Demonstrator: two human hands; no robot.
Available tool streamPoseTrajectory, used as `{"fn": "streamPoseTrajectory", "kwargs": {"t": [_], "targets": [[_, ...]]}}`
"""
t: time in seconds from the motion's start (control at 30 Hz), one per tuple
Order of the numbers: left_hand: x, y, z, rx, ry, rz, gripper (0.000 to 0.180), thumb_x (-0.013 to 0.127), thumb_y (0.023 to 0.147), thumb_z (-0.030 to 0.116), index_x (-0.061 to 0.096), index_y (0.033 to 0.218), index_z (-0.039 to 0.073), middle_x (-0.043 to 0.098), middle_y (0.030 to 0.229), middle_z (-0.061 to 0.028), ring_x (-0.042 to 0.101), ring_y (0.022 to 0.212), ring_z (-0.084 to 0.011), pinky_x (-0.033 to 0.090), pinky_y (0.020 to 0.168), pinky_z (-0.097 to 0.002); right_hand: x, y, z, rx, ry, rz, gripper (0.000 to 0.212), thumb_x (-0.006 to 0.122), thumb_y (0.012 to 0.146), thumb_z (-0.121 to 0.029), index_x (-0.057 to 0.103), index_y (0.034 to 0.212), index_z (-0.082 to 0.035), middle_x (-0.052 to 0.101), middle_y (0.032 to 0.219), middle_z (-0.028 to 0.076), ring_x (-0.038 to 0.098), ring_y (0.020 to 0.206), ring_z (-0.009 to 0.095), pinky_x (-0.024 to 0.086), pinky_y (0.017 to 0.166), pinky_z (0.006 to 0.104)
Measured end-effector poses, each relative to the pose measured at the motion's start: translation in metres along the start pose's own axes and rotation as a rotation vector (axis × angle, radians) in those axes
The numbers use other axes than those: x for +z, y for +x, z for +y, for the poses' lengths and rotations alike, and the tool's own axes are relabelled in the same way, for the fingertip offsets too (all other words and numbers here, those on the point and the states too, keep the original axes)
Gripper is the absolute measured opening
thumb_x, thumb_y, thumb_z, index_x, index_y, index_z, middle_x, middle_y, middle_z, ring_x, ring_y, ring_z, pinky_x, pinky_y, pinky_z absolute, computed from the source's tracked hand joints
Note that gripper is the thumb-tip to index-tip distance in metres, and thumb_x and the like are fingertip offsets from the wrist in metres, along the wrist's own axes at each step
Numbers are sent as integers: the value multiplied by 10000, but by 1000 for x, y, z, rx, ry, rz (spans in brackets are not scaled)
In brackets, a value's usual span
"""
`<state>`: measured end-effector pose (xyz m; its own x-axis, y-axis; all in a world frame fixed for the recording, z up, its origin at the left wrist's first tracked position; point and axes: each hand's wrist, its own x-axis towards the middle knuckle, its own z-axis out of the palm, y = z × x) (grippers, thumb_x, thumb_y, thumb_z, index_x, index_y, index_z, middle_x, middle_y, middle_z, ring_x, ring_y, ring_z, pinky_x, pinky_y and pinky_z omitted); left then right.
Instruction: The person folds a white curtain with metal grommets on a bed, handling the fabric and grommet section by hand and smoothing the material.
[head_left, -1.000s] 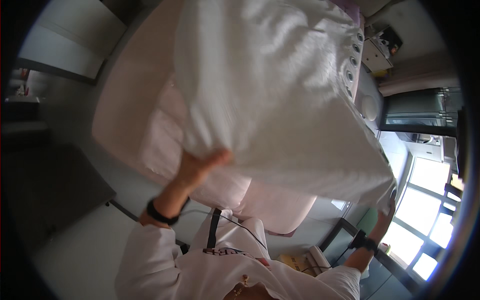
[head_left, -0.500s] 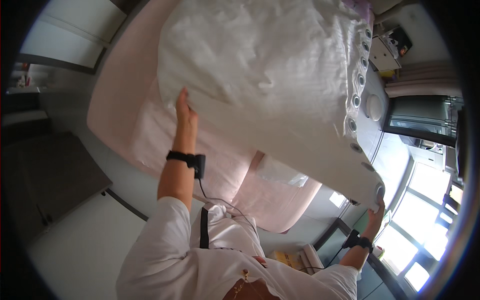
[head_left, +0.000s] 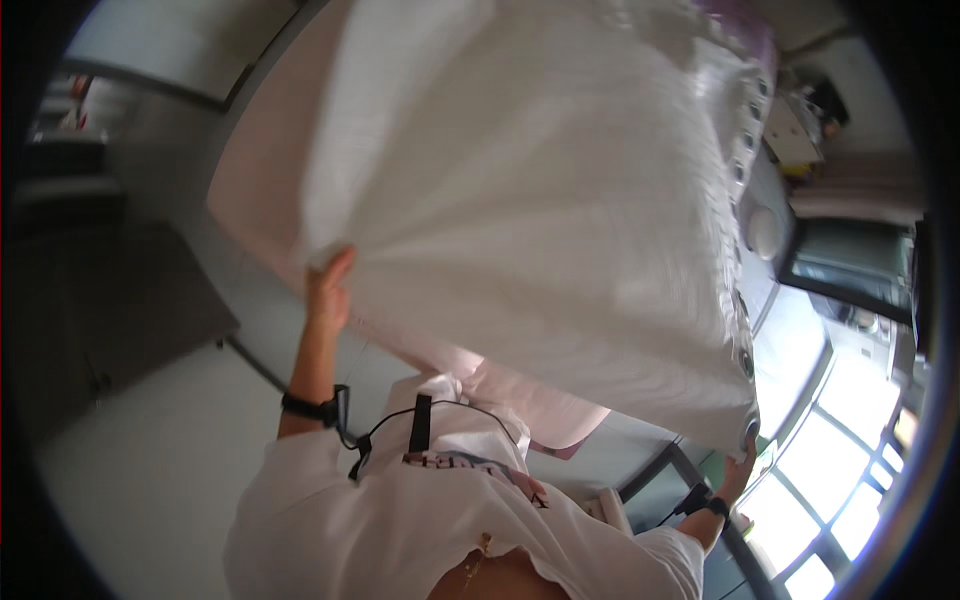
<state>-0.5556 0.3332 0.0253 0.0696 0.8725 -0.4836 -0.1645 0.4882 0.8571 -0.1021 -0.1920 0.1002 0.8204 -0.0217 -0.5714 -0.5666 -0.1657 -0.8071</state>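
A white curtain [head_left: 520,220] with a row of metal eyelets [head_left: 745,360] along its right edge stretches out in front of me, over the pink bed [head_left: 250,190]. At its near left corner, my left hand [head_left: 330,287] is closed on the fabric, and folds fan out from that grip. Down at the near right corner, beside the last eyelet, my right hand [head_left: 738,470] pinches the top hem. The near edge runs taut between both hands. The curtain's far end goes out of the picture at the top.
A dark grey cabinet or table [head_left: 150,300] stands to my left. To the right are a bright window [head_left: 800,470], a dark-framed glass unit [head_left: 850,260] and a small white drawer unit [head_left: 795,130]. A round white object [head_left: 763,232] sits beyond the eyelet edge.
My left hand has drawn the curtain's corner toward me and left, pulling the fabric tight over more of the bed. My right hand has shifted slightly nearer, still holding the eyelet end.
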Motion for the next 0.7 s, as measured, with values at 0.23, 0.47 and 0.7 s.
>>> {"fn": "streamPoseTrajectory", "kwargs": {"t": [0.23,0.47,0.7], "targets": [[15,61,-115,-301,-533,-77,349,505,727,111,391,1047,32,419,1071,-67,395,983,-197,312,843,-328,-46,52,23,-500,-1010,-214,403,546,681,-77,410,1057,-25,438,1000,96,440,899,185,375,734,264],[25,153,-101,-119,-547,282,337,548,706,159,431,982,5,471,974,-94,449,899,-223,391,759,-341,-16,85,-1,-95,-342,-167,393,531,697,-99,403,1063,-37,409,1051,102,430,924,182,377,710,238],[100,76,40,972,687,-127,270,493,645,-7,487,911,40,512,681,-56,516,582,-182,429,520,-293,-33,71,20,-271,-738,-173,402,540,679,-83,409,1056,-39,430,1022,99,438,901,168,376,679,217]]}}
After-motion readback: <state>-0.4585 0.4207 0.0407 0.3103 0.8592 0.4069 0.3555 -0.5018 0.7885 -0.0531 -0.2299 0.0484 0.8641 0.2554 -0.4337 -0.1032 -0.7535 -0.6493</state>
